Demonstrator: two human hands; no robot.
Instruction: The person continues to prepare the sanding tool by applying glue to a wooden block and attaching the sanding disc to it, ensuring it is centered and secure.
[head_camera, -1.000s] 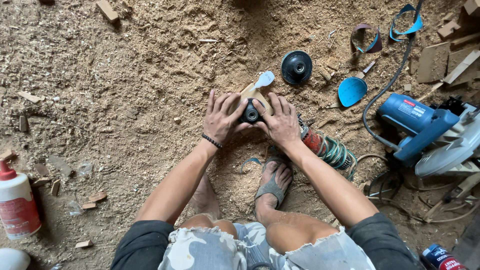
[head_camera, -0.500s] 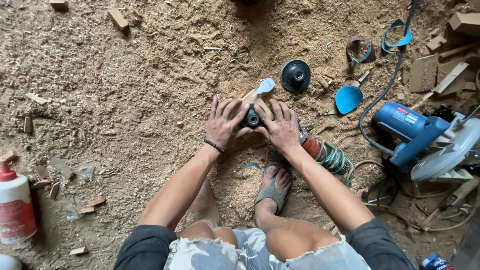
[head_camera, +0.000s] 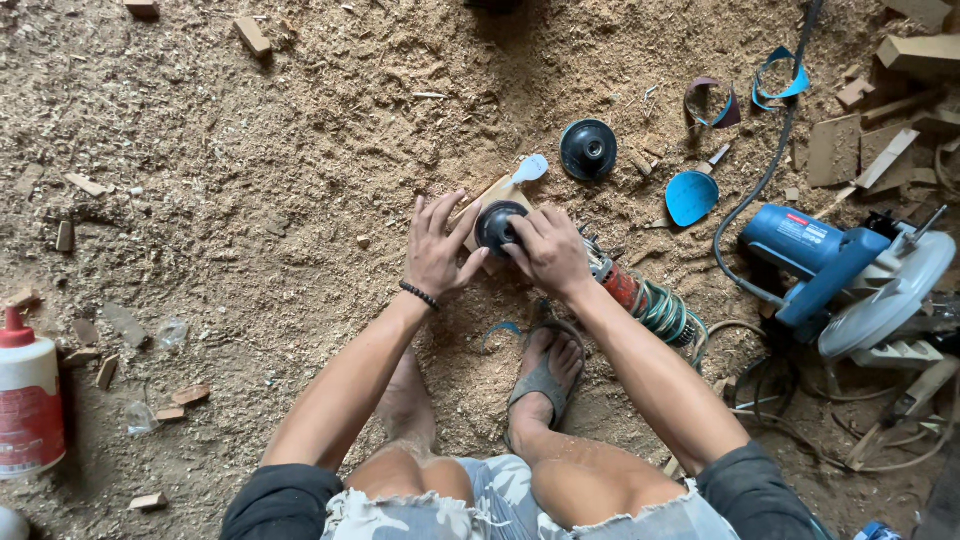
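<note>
Between the two hands, a round black disc (head_camera: 497, 226) is sitting on a small wooden piece (head_camera: 490, 200) on the sawdust floor (head_camera: 250, 200). The left hand (head_camera: 437, 248) is spreading its fingers against the disc's left side, thumb touching it, while the right hand (head_camera: 549, 250) is curling over its right edge; both are grasping the disc. Just right of that grip, a red and green motor body (head_camera: 645, 300) is lying on the floor. Beyond the grip, a second black disc (head_camera: 588, 148) and a blue sanding disc (head_camera: 691, 197) are lying apart. Farther right, a blue circular saw (head_camera: 850, 270) is resting. Far left of the grip, a white bottle (head_camera: 28, 400) with a red label and cap is standing at the frame's edge, with open sawdust between.
</note>
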